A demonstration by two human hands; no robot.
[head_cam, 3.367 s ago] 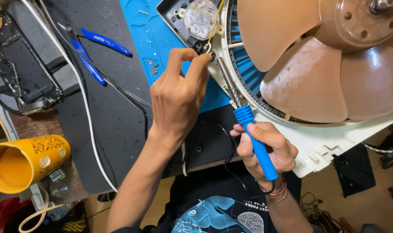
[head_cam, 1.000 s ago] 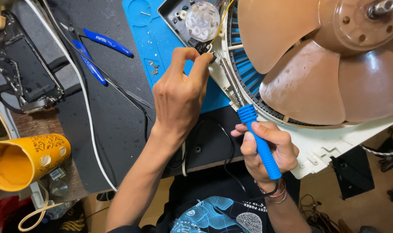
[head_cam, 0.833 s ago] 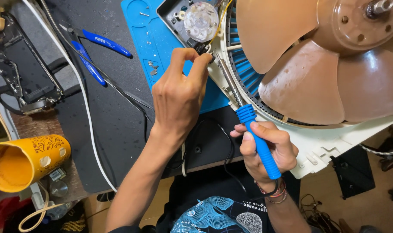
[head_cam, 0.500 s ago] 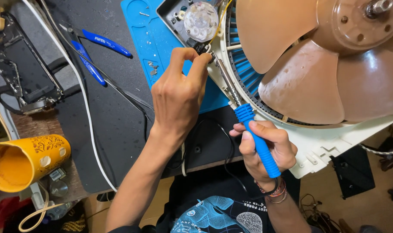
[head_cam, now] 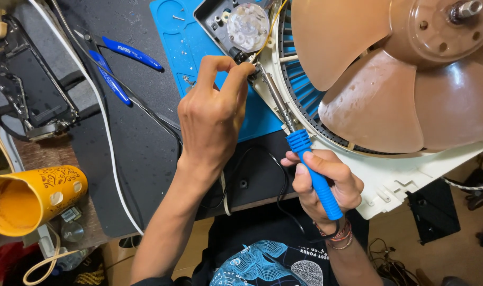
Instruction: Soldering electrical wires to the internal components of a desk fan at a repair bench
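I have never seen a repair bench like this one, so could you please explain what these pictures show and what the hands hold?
The camera sits on the person's head and looks down. The right hand grips a blue-handled soldering iron, its tip aimed at the fan. The left hand pinches something small at the fan's switch box; what exactly, I cannot tell. On the blue mat and dark bench lie blue-handled cutters, a white cable and a yellow cup.

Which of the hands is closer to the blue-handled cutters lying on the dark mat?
Left. The left hand is up by the fan's control box, just right of the cutters. The right hand, gripping the blue soldering iron, sits farther right and lower.
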